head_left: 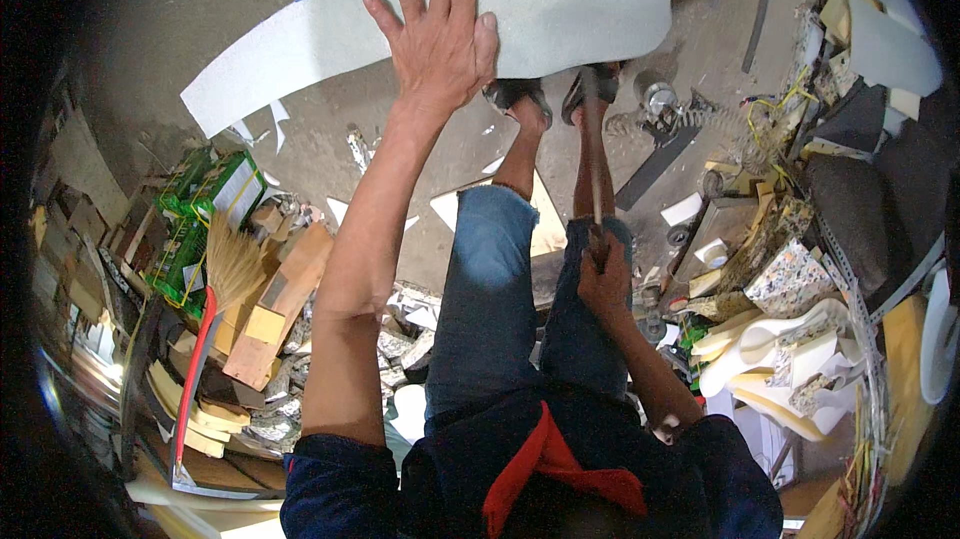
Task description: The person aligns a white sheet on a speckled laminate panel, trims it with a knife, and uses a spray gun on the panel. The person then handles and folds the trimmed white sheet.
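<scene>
Pale curved sheet [570, 9] up at 12 o'clock, sweeping from 10 to 1 over the floor [720, 59]! Left hand [442, 57] lies on it palm down, fingers spread wide, pressing rather than grasping. At 1 o'clock, the right hand [604, 279] has its fingers wrapped round a long handle [597, 169] running up toward the sheet's near edge; contact at the far end, can't tell. And the progress? Rounded outline already there, looks largely shaped, with white slivers [278, 124] at 10 o'clock that might be trimmings. What's left? Perhaps work along that near edge, but no mark shows how much.
</scene>
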The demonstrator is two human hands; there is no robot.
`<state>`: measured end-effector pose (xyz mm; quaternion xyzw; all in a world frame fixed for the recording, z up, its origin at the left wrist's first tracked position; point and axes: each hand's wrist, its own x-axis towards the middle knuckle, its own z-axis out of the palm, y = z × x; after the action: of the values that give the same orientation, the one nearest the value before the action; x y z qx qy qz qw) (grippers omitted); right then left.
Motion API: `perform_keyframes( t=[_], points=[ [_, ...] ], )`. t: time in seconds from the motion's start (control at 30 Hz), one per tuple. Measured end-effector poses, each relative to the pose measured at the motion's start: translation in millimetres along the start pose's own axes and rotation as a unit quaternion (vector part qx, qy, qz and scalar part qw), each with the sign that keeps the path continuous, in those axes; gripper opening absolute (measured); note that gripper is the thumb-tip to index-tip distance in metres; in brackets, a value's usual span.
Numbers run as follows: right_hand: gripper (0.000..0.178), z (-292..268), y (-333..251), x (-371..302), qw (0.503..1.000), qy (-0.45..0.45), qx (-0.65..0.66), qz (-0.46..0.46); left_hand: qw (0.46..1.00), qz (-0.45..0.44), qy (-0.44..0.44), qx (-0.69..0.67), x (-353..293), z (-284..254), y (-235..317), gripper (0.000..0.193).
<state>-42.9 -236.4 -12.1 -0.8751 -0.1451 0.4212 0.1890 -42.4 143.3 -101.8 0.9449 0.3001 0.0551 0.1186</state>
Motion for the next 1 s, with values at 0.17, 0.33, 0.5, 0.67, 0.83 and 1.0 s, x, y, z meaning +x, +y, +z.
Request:
perform_keyframes(
  t=[0.17, 0.33, 0.5, 0.67, 0.83, 1.0],
  points=[
    [0.025, -12.6, -27.0, 82.4, 0.968, 0.056, 0.235, 0.070, 1.000, -0.008, -0.024, 0.006, -4.0, 2.9, 0.1, 0.069],
    [0.023, -0.6, -95.6, 214.5, 0.849, 0.104, 0.518, 0.026, 1.000, 0.009, -0.006, 0.005, -3.6, 4.6, -1.9, 0.073],
    [0.030, -33.1, -148.2, 223.6, 0.782, 0.157, 0.601, 0.052, 1.000, 0.009, -0.023, 0.016, -4.7, 4.9, -2.1, 0.080],
    [0.023, -76.4, -171.1, 181.4, 0.821, 0.183, 0.540, -0.039, 1.000, 0.007, -0.010, 0.012, -4.0, 2.6, 0.2, 0.079],
    [0.022, -90.5, -211.7, 157.0, 0.824, 0.240, 0.509, -0.069, 0.999, -0.003, -0.022, 0.034, -3.2, -0.2, 1.1, 0.076],
    [0.019, -109.5, -225.1, 143.1, 0.825, 0.301, 0.477, -0.043, 1.000, -0.006, -0.003, 0.005, -4.0, -1.1, 2.5, 0.073]
  ],
)
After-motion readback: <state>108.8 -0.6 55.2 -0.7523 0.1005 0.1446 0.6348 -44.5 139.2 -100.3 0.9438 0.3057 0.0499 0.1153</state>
